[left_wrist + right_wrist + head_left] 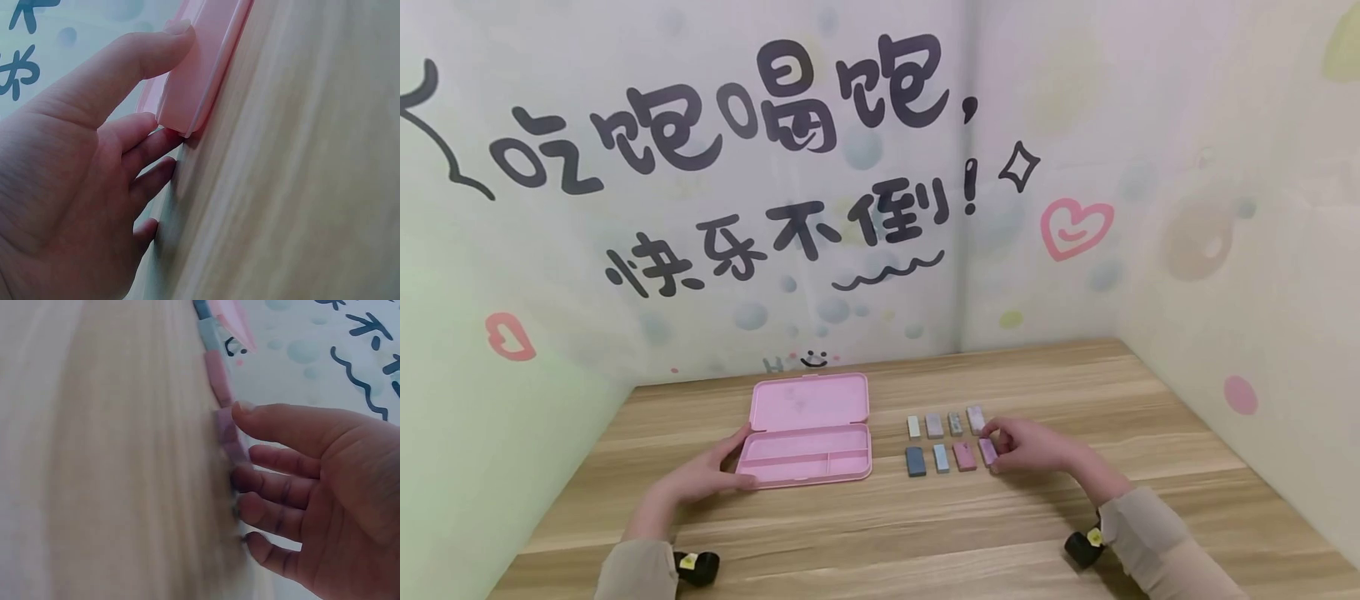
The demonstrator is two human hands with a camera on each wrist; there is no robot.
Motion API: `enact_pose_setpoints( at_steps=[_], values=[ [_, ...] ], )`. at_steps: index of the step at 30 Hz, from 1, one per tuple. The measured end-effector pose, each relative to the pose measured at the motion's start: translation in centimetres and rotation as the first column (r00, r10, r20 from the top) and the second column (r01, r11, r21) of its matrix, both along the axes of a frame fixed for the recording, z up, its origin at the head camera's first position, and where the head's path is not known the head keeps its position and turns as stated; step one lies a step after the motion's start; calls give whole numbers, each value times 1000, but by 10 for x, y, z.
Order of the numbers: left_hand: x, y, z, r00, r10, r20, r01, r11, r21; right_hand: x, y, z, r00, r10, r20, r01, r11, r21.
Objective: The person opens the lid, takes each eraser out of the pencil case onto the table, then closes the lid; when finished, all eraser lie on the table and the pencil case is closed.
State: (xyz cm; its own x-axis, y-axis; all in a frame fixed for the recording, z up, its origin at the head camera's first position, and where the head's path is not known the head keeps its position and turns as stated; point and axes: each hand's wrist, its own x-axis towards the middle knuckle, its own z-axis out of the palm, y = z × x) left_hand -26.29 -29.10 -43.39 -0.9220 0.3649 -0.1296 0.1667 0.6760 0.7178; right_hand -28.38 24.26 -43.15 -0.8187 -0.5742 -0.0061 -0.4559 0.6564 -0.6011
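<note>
A pink pencil case (848,457) lies with its lid open on the table, its tray split into compartments. My left hand (703,475) holds its left end, thumb on the front wall; in the left wrist view the fingers (153,147) curl at the corner beside the tabletop. To the right, small eraser-like blocks stand in two rows. My right hand (1026,446) pinches the purple block (988,452) at the right end of the front row. In the right wrist view the thumb (269,422) touches one end of this purple block (226,428), with the index finger near its far end.
Beside the purple block is a pink block (965,456), then a light blue block (942,458) and a dark blue block (915,461). Behind them are a white block (913,427) and several patterned ones. Printed walls enclose the wooden table (865,542) at back and sides.
</note>
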Motion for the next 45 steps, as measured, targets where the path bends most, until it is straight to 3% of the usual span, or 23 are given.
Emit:
enact_pose_setpoints(
  at_steps=[8, 16, 19, 22, 25, 28, 34, 36, 38, 42, 45],
  values=[
    [3, -4, 0, 1000, 12, -1, -12, 1000, 2, -7, -26, 19, 1000, 8, -23, -9, 1000, -22],
    [4, -6, -1, 1000, 12, 1, -12, 1000, 4, -9, -103, 24, 999, 33, -27, -34, 999, -34],
    [4, -7, -1, 1000, 13, 9, -13, 1000, 11, -12, -133, 21, 999, 43, 10, -42, 997, -66],
    [5, -6, -2, 1000, 14, 8, -14, 1000, 12, -19, -159, 17, 996, -17, 86, 30, 988, -151],
    [6, -5, -1, 1000, 11, -2, -11, 1000, 4, -29, -178, 12, 976, -114, 184, 164, 943, -289],
    [7, -3, -1, 1000, 12, -4, -12, 1000, 1, -41, -191, 5, 943, -196, 268, 294, 868, -400],
    [6, 0, 0, 1000, 10, 0, -10, 1000, 23, -59, -203, -7, 861, -239, 449, 484, 655, -580],
    [6, 1, 0, 1000, 14, 3, -14, 1000, 18, -61, -206, -8, 835, -234, 499, 528, 600, -601],
    [6, 1, 1, 1000, 19, 10, -19, 1000, 17, -63, -208, -9, 818, -231, 528, 553, 571, -607],
    [5, 1, 2, 1000, 23, 9, -23, 1000, 14, -68, -211, -11, 804, -226, 550, 574, 540, -616],
    [3, 1, 1, 1000, 22, 2, -22, 1000, 19, -73, -212, -11, 809, -236, 538, 569, 546, -615]
  ],
)
